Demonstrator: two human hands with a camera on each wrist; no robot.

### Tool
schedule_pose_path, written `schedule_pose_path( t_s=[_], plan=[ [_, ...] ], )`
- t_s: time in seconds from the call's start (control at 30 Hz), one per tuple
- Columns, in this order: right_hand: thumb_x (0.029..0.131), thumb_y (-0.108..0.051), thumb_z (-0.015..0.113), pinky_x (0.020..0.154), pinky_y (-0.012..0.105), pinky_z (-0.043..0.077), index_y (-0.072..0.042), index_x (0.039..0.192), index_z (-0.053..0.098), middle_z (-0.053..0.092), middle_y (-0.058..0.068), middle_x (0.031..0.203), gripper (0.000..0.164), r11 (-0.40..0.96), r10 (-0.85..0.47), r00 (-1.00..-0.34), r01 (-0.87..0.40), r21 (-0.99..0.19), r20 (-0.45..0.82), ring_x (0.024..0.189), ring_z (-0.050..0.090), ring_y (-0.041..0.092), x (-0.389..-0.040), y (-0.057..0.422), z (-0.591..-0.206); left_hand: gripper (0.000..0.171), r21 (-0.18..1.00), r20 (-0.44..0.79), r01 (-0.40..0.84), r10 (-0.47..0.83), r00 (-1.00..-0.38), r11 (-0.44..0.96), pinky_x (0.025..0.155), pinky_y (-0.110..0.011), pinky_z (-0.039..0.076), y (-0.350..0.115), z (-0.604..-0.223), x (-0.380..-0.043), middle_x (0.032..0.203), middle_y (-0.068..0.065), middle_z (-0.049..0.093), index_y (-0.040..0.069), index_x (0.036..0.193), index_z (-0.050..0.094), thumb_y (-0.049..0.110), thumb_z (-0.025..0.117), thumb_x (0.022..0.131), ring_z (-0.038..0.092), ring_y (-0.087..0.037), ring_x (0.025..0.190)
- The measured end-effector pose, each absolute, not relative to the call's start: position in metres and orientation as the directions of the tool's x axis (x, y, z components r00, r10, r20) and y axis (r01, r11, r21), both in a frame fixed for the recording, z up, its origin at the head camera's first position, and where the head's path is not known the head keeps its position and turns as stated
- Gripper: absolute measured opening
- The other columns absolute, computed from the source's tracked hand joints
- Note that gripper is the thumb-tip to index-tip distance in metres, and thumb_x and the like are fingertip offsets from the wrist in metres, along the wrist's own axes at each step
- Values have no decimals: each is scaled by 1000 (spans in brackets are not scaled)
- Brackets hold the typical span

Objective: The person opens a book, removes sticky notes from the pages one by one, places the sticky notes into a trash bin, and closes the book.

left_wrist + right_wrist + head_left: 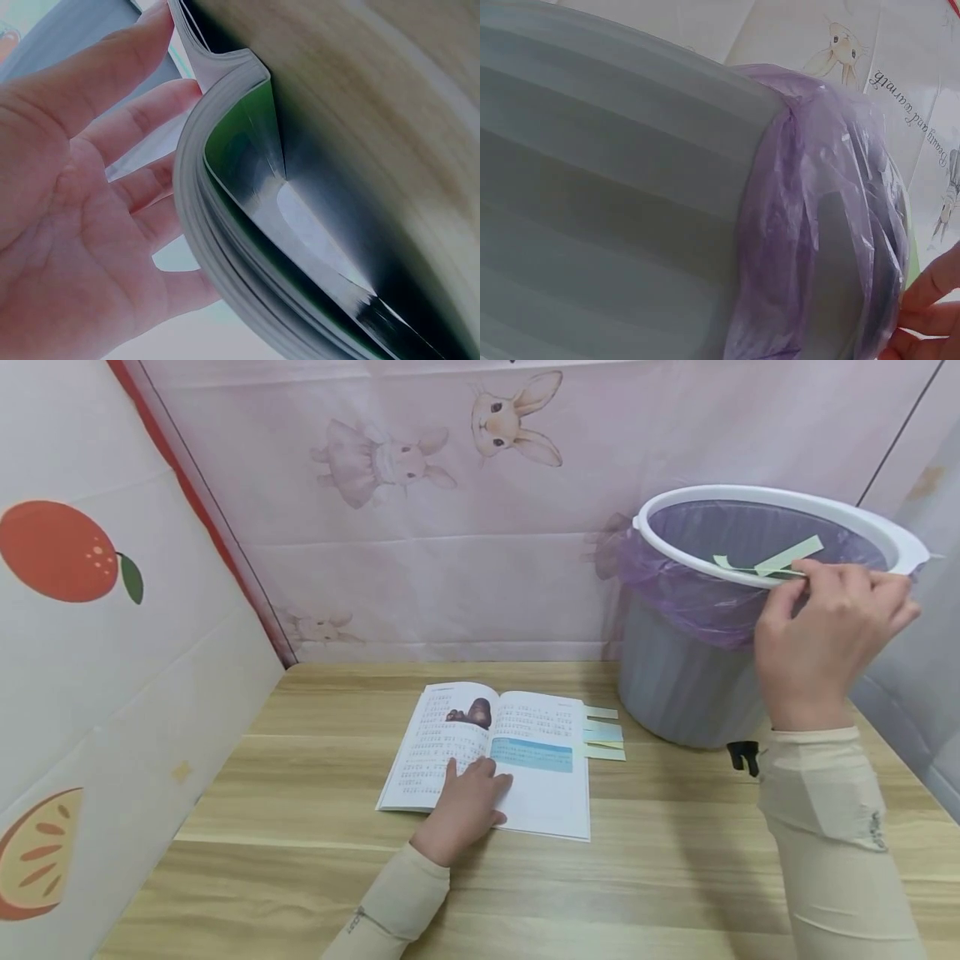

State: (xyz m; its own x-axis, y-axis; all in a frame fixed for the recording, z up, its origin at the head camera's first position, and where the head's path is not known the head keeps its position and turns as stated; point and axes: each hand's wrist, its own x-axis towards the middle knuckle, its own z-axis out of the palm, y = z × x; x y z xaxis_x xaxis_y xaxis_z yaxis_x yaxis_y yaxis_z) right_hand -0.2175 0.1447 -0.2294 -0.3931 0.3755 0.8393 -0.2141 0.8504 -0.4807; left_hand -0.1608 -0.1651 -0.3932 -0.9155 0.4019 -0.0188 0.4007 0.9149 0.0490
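Observation:
An open book point(543, 806) lies on the wooden table, with pale green, blue and yellow paper tabs point(604, 732) sticking out past its right edge. My left hand point(462, 806) rests on the book near the spine with its fingers spread. In the left wrist view the page edges point(196, 180) curve up beside that palm. At the right, my right hand point(831, 631) pinches light green paper strips point(789, 557) between thumb and fingers at the near rim of a grey trash bin point(678, 668). The right wrist view shows only its fingertips at the rim.
A purple bag point(667, 597) lines the bin under a white rim ring point(750, 493). A small black clip-like object point(743, 757) sits by the bin's base. Behind the table point(300, 760) hangs a pink rabbit-print backdrop point(487, 577); fruit prints cover the left one.

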Motion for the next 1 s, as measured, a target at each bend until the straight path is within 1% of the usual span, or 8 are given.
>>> schedule_pose_path(
  t_s=[0.37,0.47,0.57,0.63,0.7,0.77,0.87,1.0],
  plan=[
    [99,-21,36,100,56,17,7,118,62,56,33,109,42,875,338,-512,-139,-464,790,111,36,52,-222,152,-232,48,49,-3,401,401,-916,915,101,-63,34,-166,-393,-162,113,-8,60,15,122,65,29,79,78,52,-26,120],
    [98,-21,41,102,50,19,4,120,62,55,31,111,39,860,337,-460,-205,-467,822,110,39,49,-219,148,-234,48,49,1,405,405,-914,913,101,-63,34,-166,-393,-162,111,-7,60,15,121,65,29,79,78,52,-26,119],
    [94,-19,48,102,43,23,4,110,66,56,30,106,34,831,330,-333,-342,-439,883,104,44,47,-214,138,-236,48,50,1,409,410,-912,911,101,-63,34,-166,-393,-162,111,-7,60,15,121,65,29,79,78,52,-26,119],
    [92,-17,50,96,45,30,6,102,68,58,30,97,30,818,271,-262,-446,-365,926,96,47,48,-207,128,-239,48,52,1,412,413,-911,910,101,-63,34,-166,-394,-162,111,-7,60,15,121,65,29,79,78,52,-26,120],
    [90,-13,52,84,48,36,7,95,68,60,28,88,26,805,136,-262,-533,-261,956,85,50,46,-201,119,-244,47,51,1,413,413,-911,909,101,-63,34,-166,-394,-161,110,-7,59,15,121,65,29,79,78,52,-26,119],
    [87,-8,56,72,49,38,7,91,68,63,23,81,19,778,-73,-345,-607,-163,936,75,53,42,-197,113,-253,47,52,2,414,414,-910,909,101,-63,34,-166,-393,-161,109,-7,59,15,121,65,29,79,78,52,-26,118],
    [82,1,63,65,45,44,2,86,69,65,13,77,7,726,-370,-557,-673,-143,743,69,58,31,-197,105,-274,47,48,4,413,414,-910,909,101,-63,35,-166,-392,-161,109,-6,60,15,120,65,29,79,78,53,-26,118],
    [78,4,68,70,46,51,0,84,70,67,10,80,8,784,-492,-794,-583,-216,358,73,63,28,-208,92,-311,47,44,9,413,413,-911,910,100,-62,35,-165,-393,-160,108,-6,60,15,120,66,29,79,77,53,-25,117]
  ],
)
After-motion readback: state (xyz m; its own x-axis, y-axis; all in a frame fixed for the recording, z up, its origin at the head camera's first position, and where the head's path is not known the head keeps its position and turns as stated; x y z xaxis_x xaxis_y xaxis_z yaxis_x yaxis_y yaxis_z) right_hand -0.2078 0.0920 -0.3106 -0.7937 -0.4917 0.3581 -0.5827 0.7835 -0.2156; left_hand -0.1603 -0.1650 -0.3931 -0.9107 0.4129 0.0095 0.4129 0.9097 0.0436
